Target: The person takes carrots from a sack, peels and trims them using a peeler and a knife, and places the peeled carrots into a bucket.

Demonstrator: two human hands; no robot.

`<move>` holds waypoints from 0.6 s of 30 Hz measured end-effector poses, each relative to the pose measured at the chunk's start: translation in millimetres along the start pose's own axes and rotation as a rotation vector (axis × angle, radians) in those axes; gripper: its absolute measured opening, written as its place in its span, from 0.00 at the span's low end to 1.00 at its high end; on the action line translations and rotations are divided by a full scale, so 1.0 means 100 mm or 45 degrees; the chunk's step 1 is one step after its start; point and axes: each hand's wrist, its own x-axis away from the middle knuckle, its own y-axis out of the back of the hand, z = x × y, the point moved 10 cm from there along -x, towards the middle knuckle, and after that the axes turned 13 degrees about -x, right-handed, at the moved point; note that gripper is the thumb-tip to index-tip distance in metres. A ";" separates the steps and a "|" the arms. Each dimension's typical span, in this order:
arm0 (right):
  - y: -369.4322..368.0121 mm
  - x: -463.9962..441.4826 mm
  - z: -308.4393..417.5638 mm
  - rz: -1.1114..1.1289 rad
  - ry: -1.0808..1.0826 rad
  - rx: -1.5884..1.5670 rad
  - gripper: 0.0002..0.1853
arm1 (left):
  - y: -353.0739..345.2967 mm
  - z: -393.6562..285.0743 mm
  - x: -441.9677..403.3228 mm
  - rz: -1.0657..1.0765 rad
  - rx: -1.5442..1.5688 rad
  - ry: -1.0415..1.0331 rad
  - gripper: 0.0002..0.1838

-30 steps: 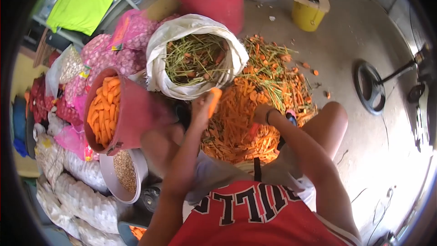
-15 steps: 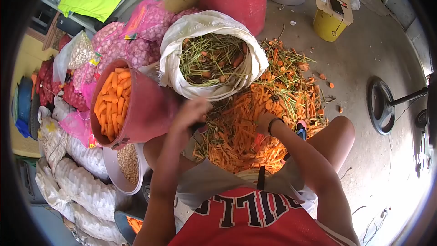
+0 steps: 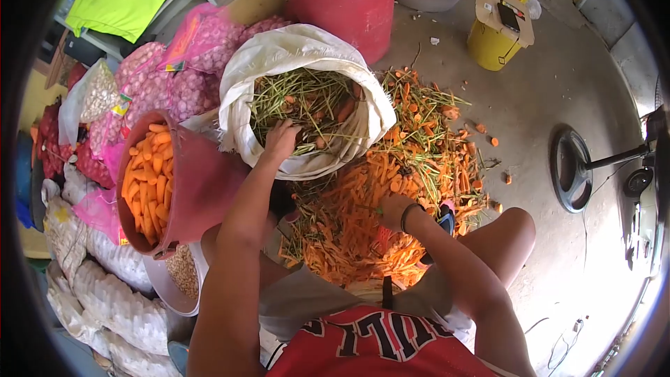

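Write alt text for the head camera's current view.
The person's left hand reaches into a white sack of stalks and carrots, while the right hand is over a heap of orange peelings. Left of the sack, a red bucket holds peeled carrots.

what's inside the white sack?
Green stalks with some carrots among them; the left hand is in the opening. Whatever lies under that top layer is covered, so can't tell.
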 end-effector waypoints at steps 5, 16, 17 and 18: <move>0.02 -0.01 -0.01 -0.025 0.014 -0.048 0.18 | 0.09 0.02 -0.05 -0.125 -0.037 -0.088 0.18; 0.26 0.11 0.14 -0.087 -0.019 -0.047 0.18 | 1.67 0.95 0.55 -0.393 1.277 0.187 0.18; 0.24 0.13 0.14 -0.083 -0.045 -0.065 0.18 | 1.87 0.95 0.63 -0.425 1.443 0.202 0.17; 0.23 0.14 0.16 -0.094 -0.022 -0.047 0.18 | 2.02 0.92 0.71 -0.454 1.611 0.217 0.17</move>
